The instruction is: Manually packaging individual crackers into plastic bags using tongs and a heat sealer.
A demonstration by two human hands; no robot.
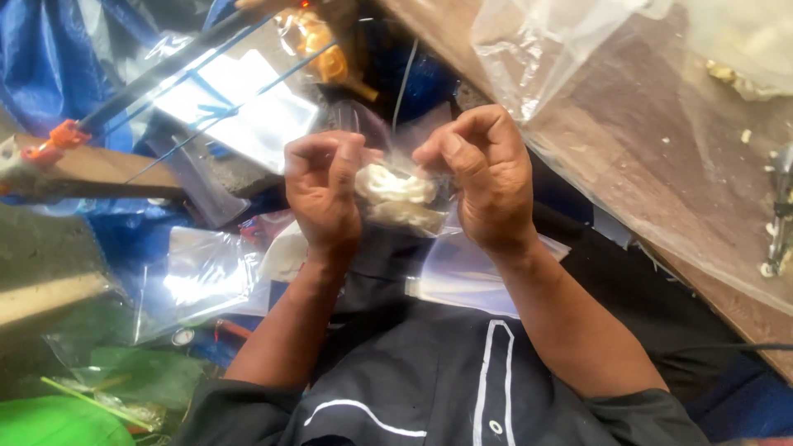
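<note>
far left, a blue tarp [41, 58] hangs in folds, and in front of it a dark rod with an orange clip [58, 140] slants up toward the top of the view. lower down, a green plastic sheet [49, 417] lies crumpled in the corner, with empty clear plastic bags [198, 277] spread just above it. a stack of flat clear bags tied with blue string [239, 103] sits higher up, near the rod.

in the middle, the left hand [322, 186] is curled shut, thumb and fingers pinching the left edge of a small clear bag [405, 211]. the bag hangs between both hands, held up over the person's lap, and it holds pale white crackers [392, 186] (curled, lumpy pieces, pressed together). the right hand [483, 173] grips the bag's other edge the same way, knuckles bent, fingertips tucked in against the plastic. both hands touch the bag and sit just beside each other.

below them the person's dark shirt with white lines [462, 380] fills the bottom of the view.

to the right, a brown wooden table [661, 165] runs diagonally, covered by a large clear plastic sheet [545, 41], with a few pale crumbs [747, 136] scattered near its far edge.
</note>
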